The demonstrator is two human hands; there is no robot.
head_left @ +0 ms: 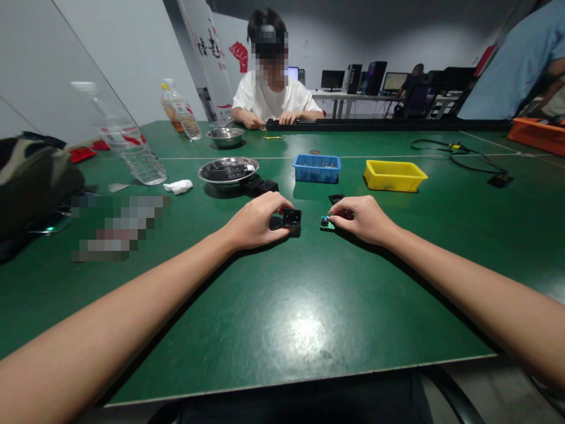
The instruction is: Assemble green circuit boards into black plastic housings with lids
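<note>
My left hand [260,222] grips a small black plastic case [292,219] between thumb and fingers, its hollow side facing me. To the right, my right hand [364,218] pinches a small green circuit board [326,226] with a blue part on it, just above or on the table. A black plastic piece [336,199] lies right behind my right fingers, partly hidden by them. Beyond my left hand, black blocks [266,186] rest beside a steel bowl [228,172] that holds more black parts.
A blue bin [316,169] with small metal pieces and a yellow bin [395,176] stand ahead on the green table [282,330]. Water bottles [128,147], a crumpled tissue [178,187] and a bag [35,176] are at left. A black cable [468,158] lies right; a person [277,97] sits opposite.
</note>
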